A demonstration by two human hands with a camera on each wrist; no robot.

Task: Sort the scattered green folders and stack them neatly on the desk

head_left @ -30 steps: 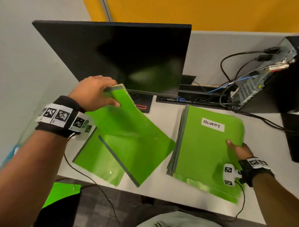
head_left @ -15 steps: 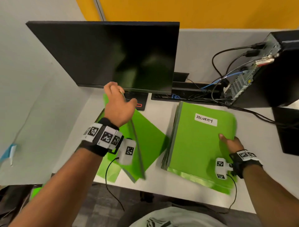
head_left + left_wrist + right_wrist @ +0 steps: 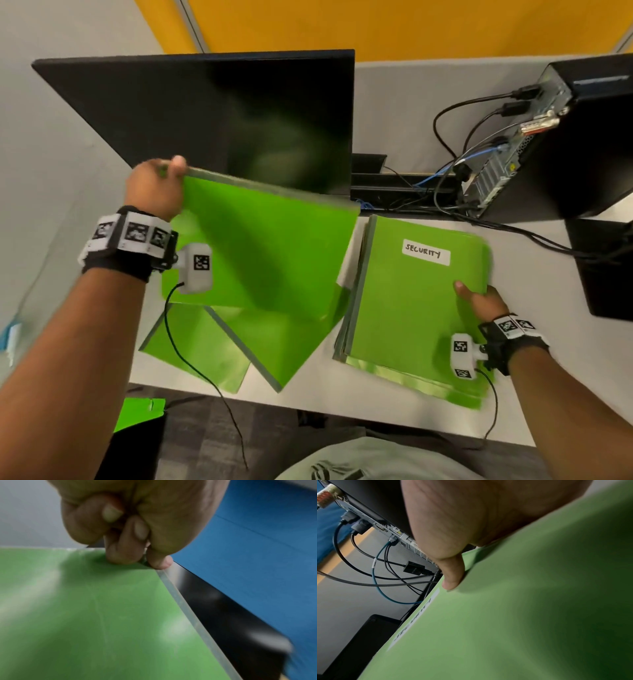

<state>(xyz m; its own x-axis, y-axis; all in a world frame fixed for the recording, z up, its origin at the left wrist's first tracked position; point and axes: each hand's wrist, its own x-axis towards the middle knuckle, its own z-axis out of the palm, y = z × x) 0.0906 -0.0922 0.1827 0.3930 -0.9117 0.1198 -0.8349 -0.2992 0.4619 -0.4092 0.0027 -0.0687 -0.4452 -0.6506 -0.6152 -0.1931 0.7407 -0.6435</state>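
My left hand (image 3: 171, 168) pinches the top-left corner of a green folder (image 3: 263, 253) and holds it up off the desk in front of the monitor. The left wrist view shows thumb and fingers of that hand (image 3: 147, 561) clamped on the folder (image 3: 102, 615) corner. Two more green folders (image 3: 191, 353) (image 3: 287, 346) lie crossed on the desk beneath it. To the right sits a stack of green folders (image 3: 407, 308) with a "SECURITY" label on top. My right hand (image 3: 476, 298) grips its right edge, thumb (image 3: 453, 577) on the top cover (image 3: 522, 615), fingers hidden below.
A black monitor (image 3: 222, 120) stands at the back. A computer tower (image 3: 575, 144) with several cables (image 3: 445, 137) fills the back right. The white desk (image 3: 555, 370) ends at a near edge. Another green folder (image 3: 137, 411) lies below desk level at the lower left.
My left hand has swung the lifted folder from edge-on to spread flat and raised it toward the stack. The right hand stays on the stack's right edge.
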